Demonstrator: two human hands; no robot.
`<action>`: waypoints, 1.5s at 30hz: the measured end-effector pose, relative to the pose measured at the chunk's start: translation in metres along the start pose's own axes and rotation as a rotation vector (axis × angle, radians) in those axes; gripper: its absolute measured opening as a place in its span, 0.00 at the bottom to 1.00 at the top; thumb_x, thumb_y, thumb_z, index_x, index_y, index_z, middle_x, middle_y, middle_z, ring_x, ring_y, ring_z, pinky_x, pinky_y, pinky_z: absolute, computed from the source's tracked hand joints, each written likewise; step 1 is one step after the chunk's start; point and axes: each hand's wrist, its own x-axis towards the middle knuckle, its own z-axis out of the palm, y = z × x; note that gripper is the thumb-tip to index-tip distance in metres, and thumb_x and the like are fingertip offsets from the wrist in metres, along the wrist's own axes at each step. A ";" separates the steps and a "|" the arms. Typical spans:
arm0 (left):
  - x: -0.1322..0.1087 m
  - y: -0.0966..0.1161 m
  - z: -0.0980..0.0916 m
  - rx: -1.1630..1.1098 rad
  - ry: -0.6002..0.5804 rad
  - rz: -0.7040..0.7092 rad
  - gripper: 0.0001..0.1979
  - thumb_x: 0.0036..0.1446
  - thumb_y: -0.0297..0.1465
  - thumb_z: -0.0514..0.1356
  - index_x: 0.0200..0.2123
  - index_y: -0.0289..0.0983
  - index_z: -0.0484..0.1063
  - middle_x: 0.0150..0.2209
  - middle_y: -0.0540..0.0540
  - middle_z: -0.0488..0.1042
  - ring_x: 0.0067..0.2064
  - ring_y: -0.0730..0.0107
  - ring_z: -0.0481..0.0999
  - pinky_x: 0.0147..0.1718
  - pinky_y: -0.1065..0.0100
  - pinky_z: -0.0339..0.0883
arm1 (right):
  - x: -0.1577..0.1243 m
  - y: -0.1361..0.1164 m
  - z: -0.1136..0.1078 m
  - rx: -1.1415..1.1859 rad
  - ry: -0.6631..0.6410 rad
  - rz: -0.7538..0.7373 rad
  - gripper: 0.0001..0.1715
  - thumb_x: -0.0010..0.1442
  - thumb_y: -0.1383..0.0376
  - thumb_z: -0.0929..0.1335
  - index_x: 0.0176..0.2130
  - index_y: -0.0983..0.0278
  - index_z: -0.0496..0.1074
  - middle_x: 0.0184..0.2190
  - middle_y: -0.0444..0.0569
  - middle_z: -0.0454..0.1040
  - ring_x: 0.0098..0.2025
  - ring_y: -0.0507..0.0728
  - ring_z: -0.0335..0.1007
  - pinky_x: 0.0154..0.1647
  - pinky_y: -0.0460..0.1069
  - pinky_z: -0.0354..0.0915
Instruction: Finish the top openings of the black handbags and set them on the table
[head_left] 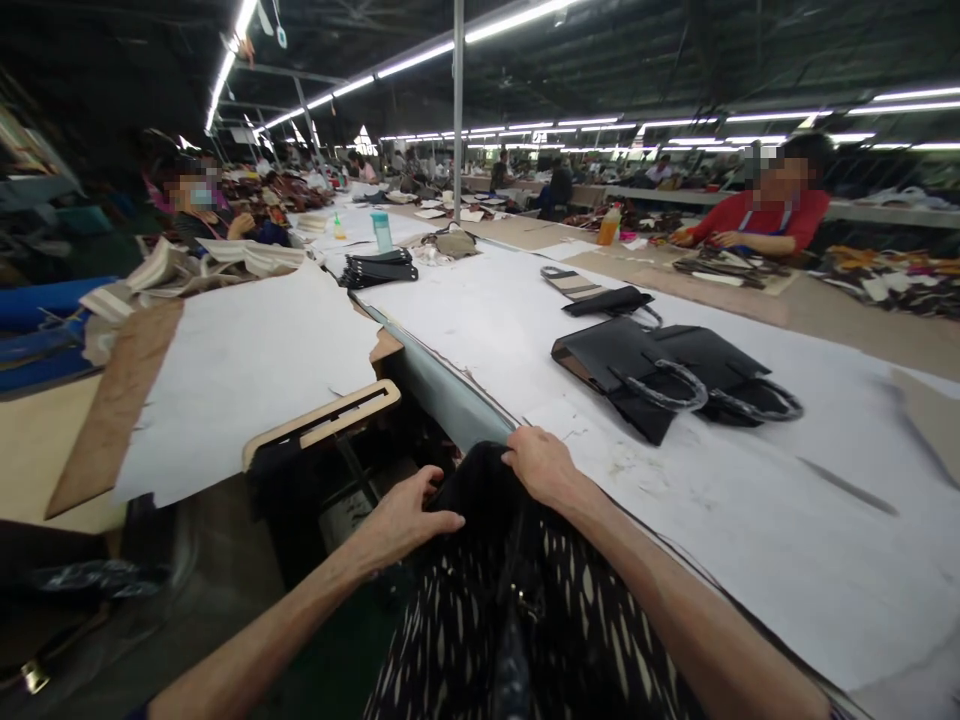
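Observation:
A black piece (480, 485) lies over my lap at the edge of the white-covered table (480, 310). My left hand (416, 510) is at its left side, thumb and fingers apart, with nothing gripped between them. At its upper right my right hand (541, 462) has its fingers closed at the table edge, beside the black piece; what they hold, if anything, is hidden. Black handbags (660, 370) with plastic-wrapped handles lie on the table to the right. A small black piece and a striped piece (574, 284) are just behind them.
On the left stands a wooden slotted frame (322, 425) by a white sheet (247, 360) on a board. Stacked black strips (379, 268), a teal bottle (382, 232) and an orange bottle (609, 225) are farther back. One person sits at left, another in red at right.

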 end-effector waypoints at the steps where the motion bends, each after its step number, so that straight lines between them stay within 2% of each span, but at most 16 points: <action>1: 0.004 -0.005 -0.002 0.030 0.032 0.003 0.27 0.41 0.35 0.61 0.48 0.36 0.63 0.39 0.45 0.73 0.39 0.61 0.71 0.37 0.67 0.64 | -0.002 -0.002 0.000 0.002 0.002 -0.007 0.11 0.55 0.64 0.62 0.31 0.67 0.72 0.36 0.58 0.75 0.41 0.61 0.70 0.34 0.48 0.58; 3: 0.016 -0.017 -0.009 0.091 0.053 0.019 0.26 0.39 0.30 0.60 0.47 0.36 0.65 0.37 0.48 0.73 0.38 0.63 0.70 0.36 0.69 0.63 | -0.008 -0.003 0.000 0.010 0.001 -0.028 0.11 0.54 0.63 0.63 0.29 0.66 0.72 0.34 0.56 0.75 0.40 0.60 0.70 0.33 0.48 0.57; 4: 0.021 -0.022 -0.013 0.122 0.021 0.044 0.25 0.39 0.28 0.58 0.46 0.35 0.66 0.36 0.49 0.73 0.38 0.65 0.70 0.35 0.70 0.62 | -0.012 -0.003 0.001 0.017 0.000 -0.040 0.11 0.54 0.63 0.63 0.27 0.66 0.71 0.33 0.55 0.75 0.39 0.59 0.70 0.32 0.48 0.56; 8: 0.033 -0.033 -0.034 0.209 -0.213 0.159 0.14 0.39 0.24 0.53 0.32 0.33 0.72 0.26 0.53 0.69 0.30 0.71 0.67 0.28 0.74 0.59 | -0.038 0.001 0.004 0.057 -0.021 -0.085 0.11 0.54 0.64 0.63 0.22 0.64 0.68 0.26 0.49 0.72 0.33 0.54 0.68 0.31 0.46 0.54; 11: 0.025 -0.027 -0.041 0.232 -0.322 0.180 0.07 0.38 0.23 0.53 0.24 0.34 0.69 0.21 0.54 0.64 0.24 0.74 0.63 0.23 0.75 0.55 | -0.064 0.010 0.010 0.149 -0.066 -0.098 0.14 0.54 0.64 0.62 0.19 0.64 0.64 0.21 0.44 0.68 0.28 0.51 0.64 0.28 0.45 0.52; 15: 0.006 -0.013 -0.033 0.369 -0.443 0.263 0.07 0.39 0.22 0.52 0.25 0.36 0.67 0.23 0.54 0.66 0.25 0.74 0.64 0.23 0.75 0.55 | -0.092 0.026 0.025 0.264 -0.119 -0.050 0.16 0.55 0.64 0.61 0.18 0.64 0.58 0.18 0.41 0.63 0.24 0.50 0.59 0.26 0.46 0.48; 19: 0.001 0.000 -0.023 0.506 -0.399 0.245 0.08 0.41 0.23 0.54 0.28 0.37 0.69 0.26 0.52 0.69 0.30 0.70 0.67 0.28 0.74 0.58 | -0.102 0.036 0.034 0.280 -0.134 -0.059 0.17 0.56 0.63 0.60 0.18 0.64 0.56 0.18 0.41 0.62 0.25 0.50 0.58 0.27 0.46 0.48; 22: 0.004 0.011 -0.019 0.585 -0.322 0.230 0.15 0.42 0.27 0.60 0.38 0.38 0.70 0.34 0.50 0.72 0.37 0.64 0.69 0.33 0.72 0.60 | -0.102 0.038 0.035 0.283 -0.120 -0.068 0.17 0.56 0.62 0.60 0.18 0.63 0.57 0.18 0.41 0.63 0.25 0.51 0.58 0.27 0.46 0.49; 25: 0.003 0.020 -0.006 0.585 -0.253 0.317 0.25 0.43 0.31 0.63 0.48 0.41 0.65 0.45 0.47 0.71 0.46 0.61 0.68 0.43 0.68 0.59 | -0.101 0.037 0.035 0.286 -0.125 -0.057 0.16 0.56 0.62 0.60 0.19 0.63 0.58 0.19 0.42 0.64 0.26 0.51 0.59 0.28 0.46 0.50; 27: 0.001 0.023 0.009 0.556 -0.220 0.395 0.25 0.45 0.31 0.63 0.49 0.43 0.65 0.48 0.48 0.70 0.48 0.61 0.67 0.47 0.67 0.56 | -0.101 0.036 0.035 0.286 -0.128 -0.051 0.16 0.56 0.63 0.61 0.19 0.63 0.59 0.19 0.42 0.65 0.26 0.51 0.60 0.27 0.46 0.50; 30: 0.000 0.025 0.032 0.532 -0.193 0.436 0.18 0.48 0.30 0.61 0.45 0.43 0.68 0.43 0.49 0.73 0.45 0.63 0.70 0.43 0.68 0.58 | -0.101 0.035 0.037 0.285 -0.109 -0.061 0.16 0.56 0.63 0.61 0.19 0.63 0.60 0.20 0.42 0.65 0.27 0.51 0.60 0.28 0.46 0.50; 33: 0.003 0.030 0.043 0.473 -0.212 0.419 0.13 0.49 0.27 0.58 0.40 0.43 0.72 0.36 0.51 0.76 0.40 0.65 0.72 0.39 0.71 0.59 | -0.101 0.035 0.038 0.266 -0.121 -0.071 0.16 0.56 0.62 0.61 0.20 0.63 0.61 0.19 0.42 0.64 0.26 0.51 0.59 0.27 0.45 0.50; 37: 0.010 0.038 0.042 0.413 -0.270 0.390 0.13 0.49 0.26 0.57 0.38 0.43 0.74 0.33 0.52 0.76 0.36 0.68 0.72 0.37 0.73 0.60 | -0.102 0.034 0.036 0.249 -0.128 -0.071 0.16 0.57 0.62 0.60 0.20 0.63 0.62 0.19 0.42 0.63 0.25 0.51 0.58 0.26 0.45 0.49; 45: 0.016 0.046 0.042 0.333 -0.275 0.273 0.09 0.46 0.27 0.58 0.31 0.39 0.77 0.25 0.53 0.74 0.31 0.70 0.69 0.31 0.74 0.59 | -0.102 0.033 0.035 0.252 -0.123 -0.070 0.16 0.57 0.63 0.61 0.19 0.63 0.62 0.17 0.41 0.62 0.23 0.50 0.56 0.26 0.46 0.48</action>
